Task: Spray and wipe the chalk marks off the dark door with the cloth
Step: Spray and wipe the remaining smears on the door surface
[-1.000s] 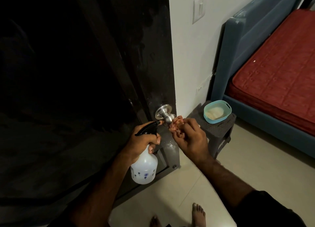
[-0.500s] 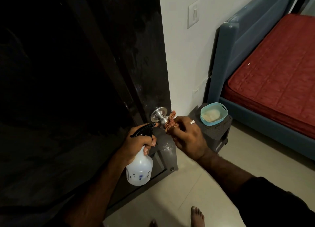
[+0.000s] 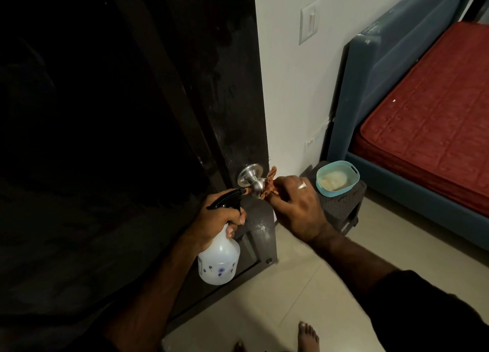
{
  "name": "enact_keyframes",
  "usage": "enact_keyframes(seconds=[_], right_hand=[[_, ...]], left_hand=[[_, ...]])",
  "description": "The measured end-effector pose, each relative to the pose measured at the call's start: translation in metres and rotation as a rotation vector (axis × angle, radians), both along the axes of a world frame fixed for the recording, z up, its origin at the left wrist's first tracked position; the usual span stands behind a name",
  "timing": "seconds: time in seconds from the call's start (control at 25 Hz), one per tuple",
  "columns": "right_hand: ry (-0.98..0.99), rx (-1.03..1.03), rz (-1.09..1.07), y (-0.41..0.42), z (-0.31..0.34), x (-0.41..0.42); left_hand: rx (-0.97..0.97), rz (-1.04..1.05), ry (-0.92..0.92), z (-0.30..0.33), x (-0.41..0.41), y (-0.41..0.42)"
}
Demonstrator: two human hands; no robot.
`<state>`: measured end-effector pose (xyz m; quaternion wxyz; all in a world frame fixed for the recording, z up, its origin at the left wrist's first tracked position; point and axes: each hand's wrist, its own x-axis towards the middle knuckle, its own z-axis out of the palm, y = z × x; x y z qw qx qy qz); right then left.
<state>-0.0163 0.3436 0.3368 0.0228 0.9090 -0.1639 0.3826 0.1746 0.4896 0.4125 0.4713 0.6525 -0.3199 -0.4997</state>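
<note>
I am at the wiping step, though right now it is the metal door knob [image 3: 251, 180] I am working on, not the flat of the dark door [image 3: 227, 92]. My right hand [image 3: 296, 206] has its grip curled round the bunched reddish cloth [image 3: 268, 183] and presses it against the outer end of the knob, at the door's free edge. My left hand [image 3: 221, 215] has its grip wrapped round the neck of the white spray bottle [image 3: 218, 259], fingers by the black trigger, the nozzle pointing at the knob from just beside it. On the door I can make out only faint smears on the glossy panel above the knob and some pale marks just below it; whether those are chalk I cannot tell in this light. Next, I judge, I should finish the knob, then lift the nozzle to the marked patch, squeeze once or twice, and drag the cloth across with firm flat pressure, refolding it if it loads up. Compared with half a second ago, my right hand has rolled so the cloth sits a little higher on the knob, the ring now facing up, while the bottle has barely shifted. A teal tub [image 3: 338, 178] sits on a dark stool [image 3: 341, 206] near the bed [image 3: 434, 118].
</note>
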Motion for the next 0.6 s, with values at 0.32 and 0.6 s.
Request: enact_keyframes(seconds=[0.32, 0.6], right_hand=[[-0.671, 1.885, -0.075, 0.025, 0.022, 0.019], [-0.327, 1.772, -0.064, 0.004, 0.036, 0.029]], left_hand=[[-0.022, -0.026, -0.020, 0.001, -0.002, 0.001], [-0.092, 0.002, -0.004, -0.010, -0.019, 0.011]])
